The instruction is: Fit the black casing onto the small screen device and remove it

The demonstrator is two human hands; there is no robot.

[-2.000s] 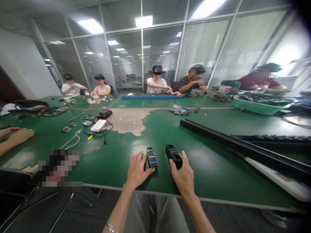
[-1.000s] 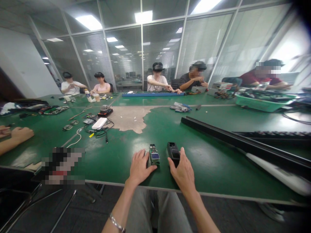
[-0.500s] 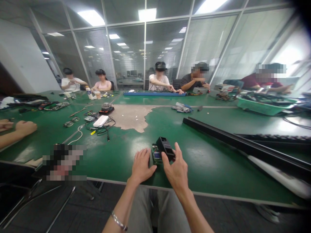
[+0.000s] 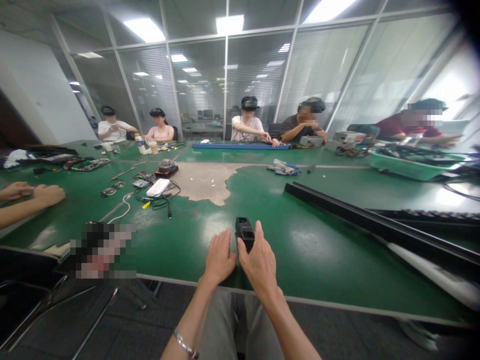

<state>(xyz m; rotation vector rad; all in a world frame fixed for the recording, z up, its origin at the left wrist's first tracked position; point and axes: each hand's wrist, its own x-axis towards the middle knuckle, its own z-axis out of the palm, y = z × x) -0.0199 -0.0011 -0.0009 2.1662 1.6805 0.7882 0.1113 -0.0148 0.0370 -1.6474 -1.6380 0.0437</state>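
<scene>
A black plastic housing (image 4: 245, 231) with rectangular cut-outs in its top is on the green table in front of me. My right hand (image 4: 258, 260) grips its near right end, thumb toward me and fingers along the far side. Just left of it, my left hand (image 4: 220, 257) rests with fingers stretched out, close to the housing's left edge. I cannot tell whether those fingertips touch it. The green circuit board seen beside the housing earlier cannot be made out now.
Long black rails (image 4: 356, 222) and a white bar (image 4: 431, 272) lie to the right. A white box with cables (image 4: 158, 188) sits left of the bare patch (image 4: 202, 182). Another person's hands (image 4: 48, 194) rest at left. A green basket (image 4: 408, 167) stands far right; several people sit opposite.
My right hand has shifted left with the black housing, which now sits straighter where the circuit board showed. The board has gone from sight. My left hand has barely moved.
</scene>
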